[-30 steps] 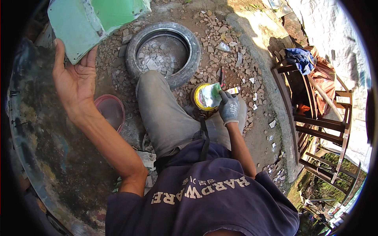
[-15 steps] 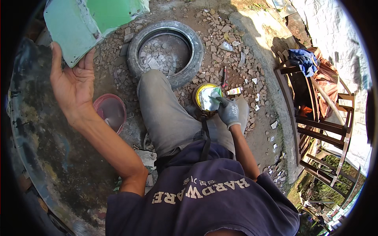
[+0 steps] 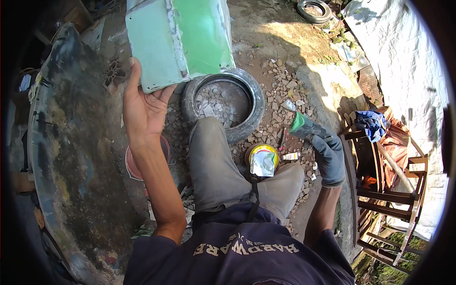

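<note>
My bare left hand (image 3: 146,114) holds up a light green and bright green painted panel (image 3: 152,50) by its lower corner, thumb on one side and fingers beneath. My gloved right hand (image 3: 328,154) is raised to the right of the panel, its fingers closed on a flat green putty spreader (image 3: 298,123). By my right knee stands a round yellow-rimmed can (image 3: 251,151). A pale sheet with greenish smears (image 3: 262,164) lies on top of it. Next to the can are a small white tube (image 3: 291,156) and a red-handled tool (image 3: 283,138).
A worn tire (image 3: 259,104) lies ahead of my knees on broken stone. A pinkish bucket (image 3: 131,164) stands under my left forearm. To the right is a wooden frame (image 3: 387,204) with a blue cloth (image 3: 370,126) on it. A second tire (image 3: 314,10) lies farther off.
My right hand has lifted off the can with the spreader, moving up and to the right. In the picture, my left hand and the panel have shifted right as the view turned.
</note>
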Demonstrator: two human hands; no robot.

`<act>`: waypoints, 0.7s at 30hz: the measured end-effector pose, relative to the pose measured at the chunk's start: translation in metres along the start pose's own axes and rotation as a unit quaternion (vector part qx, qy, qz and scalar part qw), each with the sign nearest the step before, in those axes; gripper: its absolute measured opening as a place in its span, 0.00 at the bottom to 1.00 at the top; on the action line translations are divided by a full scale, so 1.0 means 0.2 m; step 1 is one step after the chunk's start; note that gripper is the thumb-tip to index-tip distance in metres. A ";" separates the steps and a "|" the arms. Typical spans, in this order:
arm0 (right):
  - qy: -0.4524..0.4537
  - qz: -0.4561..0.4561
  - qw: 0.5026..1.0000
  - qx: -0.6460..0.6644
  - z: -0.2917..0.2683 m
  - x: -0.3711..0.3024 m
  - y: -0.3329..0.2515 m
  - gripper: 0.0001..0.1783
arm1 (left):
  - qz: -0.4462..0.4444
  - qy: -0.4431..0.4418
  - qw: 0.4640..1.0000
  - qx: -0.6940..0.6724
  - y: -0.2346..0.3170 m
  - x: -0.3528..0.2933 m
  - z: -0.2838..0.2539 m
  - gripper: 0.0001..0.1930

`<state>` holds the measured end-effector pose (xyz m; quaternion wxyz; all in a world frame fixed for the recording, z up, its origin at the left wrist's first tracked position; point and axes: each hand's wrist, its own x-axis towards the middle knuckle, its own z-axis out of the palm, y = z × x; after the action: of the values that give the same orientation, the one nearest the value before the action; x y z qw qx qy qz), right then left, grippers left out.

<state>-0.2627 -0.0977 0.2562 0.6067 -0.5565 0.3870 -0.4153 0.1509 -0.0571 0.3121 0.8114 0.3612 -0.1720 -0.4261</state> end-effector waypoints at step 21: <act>-0.318 -0.688 0.380 -0.530 0.67 1.11 -0.73 0.25 | -0.061 -0.006 0.998 0.004 -0.02 -0.05 -0.09 0.29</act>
<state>-0.0694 -0.2628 0.4110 -0.2270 -0.9314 -0.2090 -0.1929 0.1538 -0.0433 0.2973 0.7810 0.3720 -0.1563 -0.4766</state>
